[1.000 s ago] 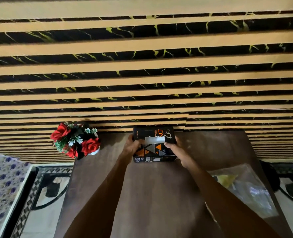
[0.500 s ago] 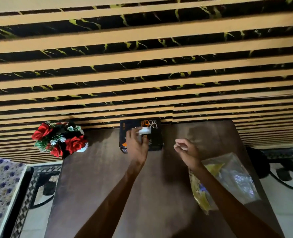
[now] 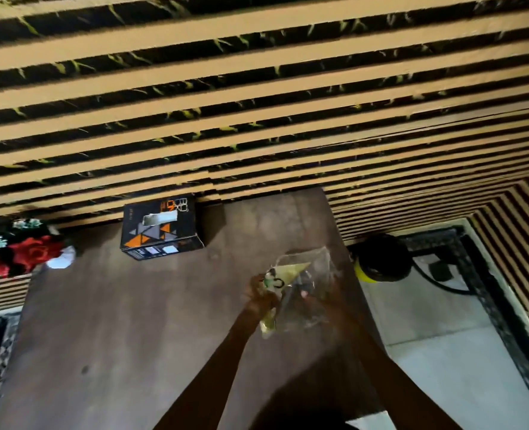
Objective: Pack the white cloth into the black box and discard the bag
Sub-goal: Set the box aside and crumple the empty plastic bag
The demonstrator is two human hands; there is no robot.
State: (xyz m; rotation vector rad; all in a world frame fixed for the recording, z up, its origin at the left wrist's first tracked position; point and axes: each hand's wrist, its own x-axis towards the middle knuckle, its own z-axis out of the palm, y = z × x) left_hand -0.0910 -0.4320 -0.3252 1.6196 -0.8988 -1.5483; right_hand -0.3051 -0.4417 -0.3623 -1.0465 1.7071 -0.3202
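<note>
Both hands up off the counter [image 3: 126,336], holding the clear plastic bag [image 3: 300,293] between them. Left hand [image 3: 261,294] pinches the bag's left edge, fingers closed on the film. Right hand [image 3: 334,301] sits behind the bag's right side, seen partly through the plastic; it looks closed on that edge, though blur hides the fingers. Held by two edges this way, the bag hangs spread and slack, probably so it can be gathered or crumpled before being thrown away.

Bag contents: a yellow printed sheet or insert [image 3: 291,270] shows through near the top, just beyond the left hand. No white cloth visible inside.

Black box [image 3: 161,228] lies flat on the counter, well ahead of and to the left of the left hand, against the striped wall [image 3: 257,103]. Lid appears shut, with a pale strip across the top, likely tape or a label. Cloth not in view; judged to be inside the box, not confirmed.

Red flowers [image 3: 27,252] far off to the left of both hands. A round black and yellow thing [image 3: 381,259] on the floor beyond the right hand; cannot tell whether it is a bin.
</note>
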